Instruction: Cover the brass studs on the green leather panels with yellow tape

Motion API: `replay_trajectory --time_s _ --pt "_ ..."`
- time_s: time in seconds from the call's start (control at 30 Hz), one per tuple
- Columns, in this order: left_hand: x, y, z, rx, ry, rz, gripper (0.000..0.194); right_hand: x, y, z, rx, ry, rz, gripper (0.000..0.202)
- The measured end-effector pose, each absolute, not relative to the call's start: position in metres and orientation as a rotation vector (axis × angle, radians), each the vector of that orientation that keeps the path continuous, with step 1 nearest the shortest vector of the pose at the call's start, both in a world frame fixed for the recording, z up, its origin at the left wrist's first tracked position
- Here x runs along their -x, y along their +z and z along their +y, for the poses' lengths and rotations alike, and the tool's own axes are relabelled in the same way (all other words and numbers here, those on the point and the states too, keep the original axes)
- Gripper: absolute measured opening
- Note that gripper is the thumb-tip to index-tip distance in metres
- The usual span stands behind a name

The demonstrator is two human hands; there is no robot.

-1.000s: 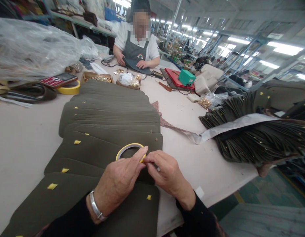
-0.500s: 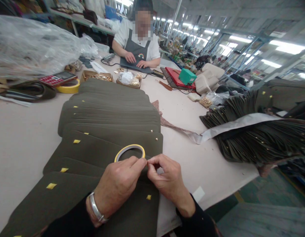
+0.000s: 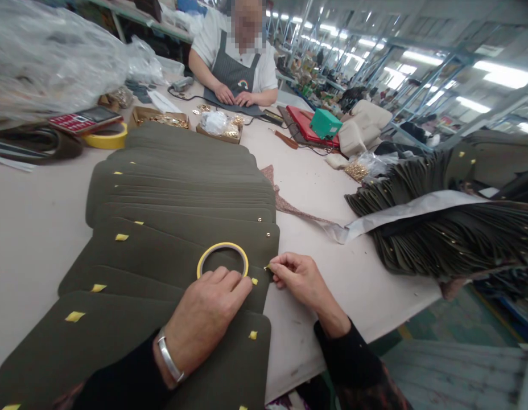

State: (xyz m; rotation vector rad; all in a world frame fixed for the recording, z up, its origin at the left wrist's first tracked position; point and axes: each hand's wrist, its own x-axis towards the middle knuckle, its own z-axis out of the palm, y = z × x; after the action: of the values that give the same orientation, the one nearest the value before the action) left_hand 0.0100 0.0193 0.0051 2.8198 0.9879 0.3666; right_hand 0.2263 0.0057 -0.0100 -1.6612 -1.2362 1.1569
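Note:
My left hand [image 3: 213, 313], with a silver bracelet at its wrist, is closed over the near edge of a roll of yellow tape [image 3: 222, 246]. That roll rests on overlapping dark olive panels [image 3: 178, 205]. My right hand [image 3: 298, 280] pinches a small bit of yellow tape [image 3: 269, 266] between thumb and forefinger, beside a gold stud near the panel's right edge. Small squares of yellow tape mark several panels, one [image 3: 254, 281] lying close to my left fingertips. Two more gold studs show farther up the right edge.
Across the table a person in a grey apron [image 3: 230, 68] works on a dark piece. Boxes of gold hardware [image 3: 161, 118] and a wide yellow tape roll [image 3: 105, 136] lie beyond the panels. More dark panels [image 3: 452, 239] stand bundled at right, a pale strip across them.
My hands have moved apart. The right went right and slightly up with a bit of yellow tape in its pinch. The left stays at the roll, and a yellow square now shows beside it.

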Motion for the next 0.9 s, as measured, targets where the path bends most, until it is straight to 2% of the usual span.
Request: replay_trajectory --time_s 0.17,0.4,0.57,0.63,0.7,0.8,0.9 --pt "-0.009 0.005 0.014 -2.798 0.295 0.961 0.011 -0.223 -0.002 0.006 1.719 1.117 -1.446 0.015" --pt "-0.01 0.0 0.016 -2.752 0.269 0.993 0.009 -0.212 0.005 0.011 1.777 0.681 -1.89 0.015" --pt "-0.009 0.003 0.016 -2.709 0.213 1.0 0.01 -0.208 0.003 0.012 1.881 0.538 -1.996 0.013" --pt "-0.01 0.005 0.016 -2.709 0.206 1.011 0.01 -0.211 0.004 0.009 1.895 0.479 -1.99 0.024" --pt "-0.01 0.005 0.016 -2.715 0.216 1.013 0.01 -0.217 0.006 0.004 1.821 0.386 -2.012 0.026" --pt "-0.012 0.005 0.015 -2.728 0.242 1.017 0.01 -0.222 0.007 -0.003 1.602 0.25 -2.218 0.011" --pt "-0.011 0.003 0.017 -2.744 0.26 1.015 0.01 -0.217 0.009 -0.004 1.552 0.163 -2.453 0.018"
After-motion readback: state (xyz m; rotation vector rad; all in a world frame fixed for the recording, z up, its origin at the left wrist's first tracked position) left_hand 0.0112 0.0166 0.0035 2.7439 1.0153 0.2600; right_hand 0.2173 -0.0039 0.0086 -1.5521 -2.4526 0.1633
